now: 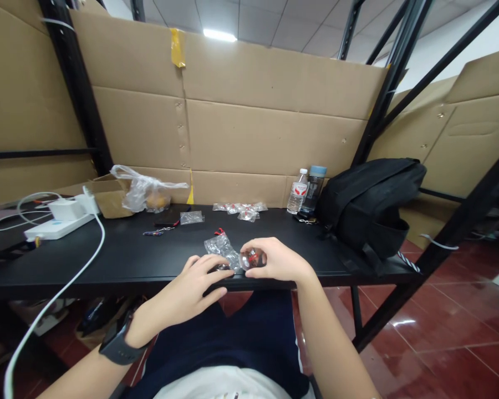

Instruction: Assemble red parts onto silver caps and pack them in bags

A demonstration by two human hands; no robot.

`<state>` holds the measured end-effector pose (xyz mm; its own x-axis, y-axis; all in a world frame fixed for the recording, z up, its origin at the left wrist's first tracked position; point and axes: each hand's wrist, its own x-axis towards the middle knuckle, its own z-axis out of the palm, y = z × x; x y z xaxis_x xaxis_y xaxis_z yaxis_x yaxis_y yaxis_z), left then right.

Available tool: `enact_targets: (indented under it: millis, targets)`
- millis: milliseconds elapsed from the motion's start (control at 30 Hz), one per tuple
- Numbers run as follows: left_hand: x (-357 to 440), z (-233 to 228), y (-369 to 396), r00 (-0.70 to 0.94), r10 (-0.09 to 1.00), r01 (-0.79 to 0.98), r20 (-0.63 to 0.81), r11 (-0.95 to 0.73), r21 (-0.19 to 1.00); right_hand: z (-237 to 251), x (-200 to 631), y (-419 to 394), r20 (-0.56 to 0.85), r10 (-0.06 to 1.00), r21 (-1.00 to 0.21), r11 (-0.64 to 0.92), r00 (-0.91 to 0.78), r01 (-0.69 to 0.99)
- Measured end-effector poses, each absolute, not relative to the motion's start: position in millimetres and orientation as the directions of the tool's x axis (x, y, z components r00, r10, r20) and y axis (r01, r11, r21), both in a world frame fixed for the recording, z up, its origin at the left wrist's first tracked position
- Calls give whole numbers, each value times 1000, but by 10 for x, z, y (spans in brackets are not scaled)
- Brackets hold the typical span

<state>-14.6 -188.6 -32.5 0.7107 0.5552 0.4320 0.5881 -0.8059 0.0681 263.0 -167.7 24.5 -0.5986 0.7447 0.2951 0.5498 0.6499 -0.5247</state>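
My left hand (193, 282) rests at the front edge of the black table (128, 255), its fingers pressing on a crumpled clear plastic bag (220, 245). My right hand (270, 259) pinches a small clear item with red inside (251, 259), held against the bag's open end. A dark watch sits on my left wrist. Farther back lie a small clear packet (191, 217), a row of small clear packets with red parts (241, 209), and a keychain-like piece (160, 230).
A white power strip (58, 227) with a charger and white cable lies at the left. A cardboard box (108, 197) and a plastic bag (147, 191) stand behind. Two bottles (305, 191) and a black backpack (370, 205) fill the right end. Cardboard walls enclose the table.
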Motion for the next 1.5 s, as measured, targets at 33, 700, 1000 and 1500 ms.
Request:
enact_targets:
  millis: [33,700,1000,1500]
  targets:
    - [-143,-334,-1909,703,564,603,432,-796,58,262,2638,-1697,266,734,-501,659,-625,561]
    - [-151,-385,-2001,745,516,556,422,-831,33,196,2508,-1700,250,747,-412,658,-617,630]
    - [-182,-428,-1953,722,523,552,453,-830,79,199,2514,-1702,214,727,-494,657,-653,570]
    - [-168,-469,-1906,645,536,598,544,-798,78,-90,2092,-1525,459,821,-338,515,-340,787]
